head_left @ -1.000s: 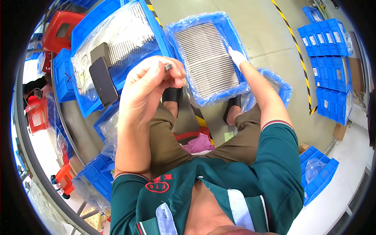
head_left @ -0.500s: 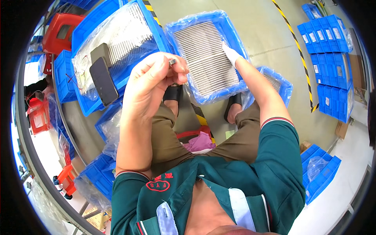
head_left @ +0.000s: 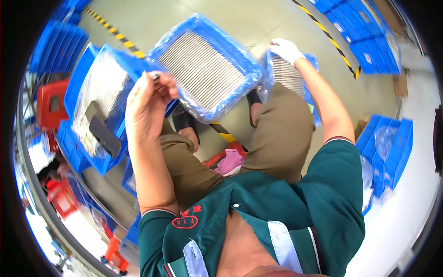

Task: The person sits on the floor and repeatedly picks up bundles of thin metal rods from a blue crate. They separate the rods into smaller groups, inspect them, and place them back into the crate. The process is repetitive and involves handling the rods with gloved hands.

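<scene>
Small metal part sits at the fingertips of the person's left hand, raised palm-up beside the near left edge of the middle blue bin. Thumb and forefinger are closed on it; the remaining fingers curl loosely. The right hand, in a white glove, is over the far end of the small blue bin, its fingers nearly together and slightly bent; a dark spot shows at their tips, but whether they grip anything cannot be told.

Thin metal pieces fill the middle bin in close rows, inside a clear plastic liner. The small bin holds similar rows. To the left, a tilted blue bin carries plastic-wrapped rows, with 1 dark phone lying on top.

These stand around the person's legs, above a smooth grey-green floor. Yellow-and-black tape crosses it on 2 sides. Between the knees lies a pink cloth. Beyond, stacked blue bins rise at the upper right, and a red chair stands at the left.
</scene>
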{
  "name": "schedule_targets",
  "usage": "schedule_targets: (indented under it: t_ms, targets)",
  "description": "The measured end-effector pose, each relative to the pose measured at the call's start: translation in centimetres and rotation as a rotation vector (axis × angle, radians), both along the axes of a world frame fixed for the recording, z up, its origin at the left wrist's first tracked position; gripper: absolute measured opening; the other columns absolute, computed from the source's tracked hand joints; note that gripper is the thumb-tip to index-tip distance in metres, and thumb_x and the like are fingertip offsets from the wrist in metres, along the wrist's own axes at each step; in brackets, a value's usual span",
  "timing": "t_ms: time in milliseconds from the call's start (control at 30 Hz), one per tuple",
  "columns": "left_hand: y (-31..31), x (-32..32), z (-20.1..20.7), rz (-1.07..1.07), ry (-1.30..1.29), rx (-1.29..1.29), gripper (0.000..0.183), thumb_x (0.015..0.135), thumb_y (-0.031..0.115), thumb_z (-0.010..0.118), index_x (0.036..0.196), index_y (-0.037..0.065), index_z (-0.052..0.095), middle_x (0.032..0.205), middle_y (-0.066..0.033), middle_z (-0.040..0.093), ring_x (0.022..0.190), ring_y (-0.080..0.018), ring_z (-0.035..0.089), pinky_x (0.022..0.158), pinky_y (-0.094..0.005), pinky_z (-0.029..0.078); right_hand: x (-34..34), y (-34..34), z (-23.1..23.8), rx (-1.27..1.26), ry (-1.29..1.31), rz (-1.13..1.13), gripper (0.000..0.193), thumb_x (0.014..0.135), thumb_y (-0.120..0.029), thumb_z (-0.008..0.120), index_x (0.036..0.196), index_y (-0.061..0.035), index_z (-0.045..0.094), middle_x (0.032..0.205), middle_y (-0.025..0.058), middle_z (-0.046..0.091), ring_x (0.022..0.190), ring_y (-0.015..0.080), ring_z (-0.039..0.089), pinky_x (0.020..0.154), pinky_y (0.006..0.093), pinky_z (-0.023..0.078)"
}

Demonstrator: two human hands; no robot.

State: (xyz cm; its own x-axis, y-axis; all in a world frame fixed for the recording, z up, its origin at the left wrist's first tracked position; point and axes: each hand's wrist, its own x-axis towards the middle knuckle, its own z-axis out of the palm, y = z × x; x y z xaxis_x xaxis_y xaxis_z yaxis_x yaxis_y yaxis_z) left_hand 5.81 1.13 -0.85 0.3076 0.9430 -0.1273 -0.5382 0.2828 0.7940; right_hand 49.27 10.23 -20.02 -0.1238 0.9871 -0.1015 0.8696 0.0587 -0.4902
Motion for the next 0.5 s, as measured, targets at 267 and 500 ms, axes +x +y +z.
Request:
schedule_targets:
  t_ms: [267,500]
  targets:
    - [-0.4,3.1,-1.3,-0.104,0.116,-0.044,0.033,0.094,0.032,0.053,0.093,0.000,0.058,0.090,-0.0120,0.056,0.079,-0.0213,0.054,0.074,-0.0332,0.046,12.8,-20.1,-8.8,-0.441,-0.184,-0.684,0.038,0.077,-0.026,0.052,0.108,-0.0074,0.062,0.115,0.0202,0.060,0.108,0.0355,0.056,0.093,0.0410,0.044]
    - [0.5,5.3,-3.3,-0.147,0.186,-0.076,0.032,0.093,0.034,0.055,0.091,0.001,0.058,0.089,-0.0120,0.056,0.078,-0.0215,0.055,0.073,-0.0333,0.046,10.7,-20.0,-8.7,-0.401,-0.375,-0.516,0.028,0.080,-0.015,0.050,0.105,-0.0072,0.060,0.108,0.0177,0.061,0.104,0.0318,0.058,0.087,0.0425,0.047]
